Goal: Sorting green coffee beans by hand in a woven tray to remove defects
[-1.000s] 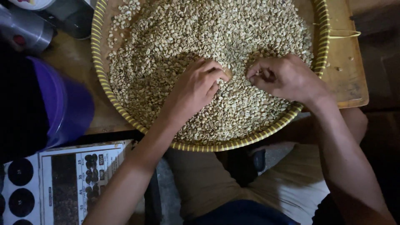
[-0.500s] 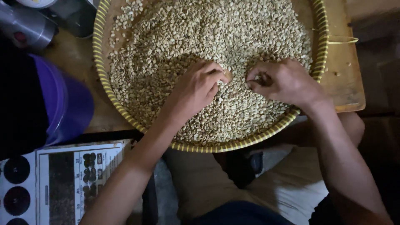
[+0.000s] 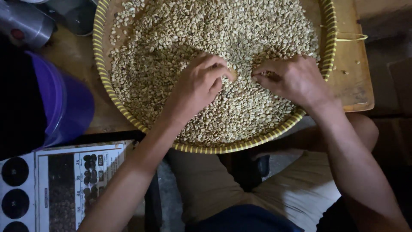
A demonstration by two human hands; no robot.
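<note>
A round woven tray with a yellow rim (image 3: 214,148) lies on a wooden table, filled with pale green coffee beans (image 3: 180,34). My left hand (image 3: 197,83) rests palm down on the beans near the tray's middle, fingers curled and pressed into them. My right hand (image 3: 296,79) lies beside it to the right, fingers bent with some beans pinched at its fingertips. The two hands' fingertips nearly meet.
A purple bucket (image 3: 64,103) stands at the left of the tray. A metal canister (image 3: 23,23) lies at the far top left. A printed chart with bean pictures (image 3: 73,184) is at the lower left. The wooden table edge (image 3: 356,86) shows at right.
Both hands have stayed in nearly the same spot on the beans, with only small finger movements. The tray has not moved.
</note>
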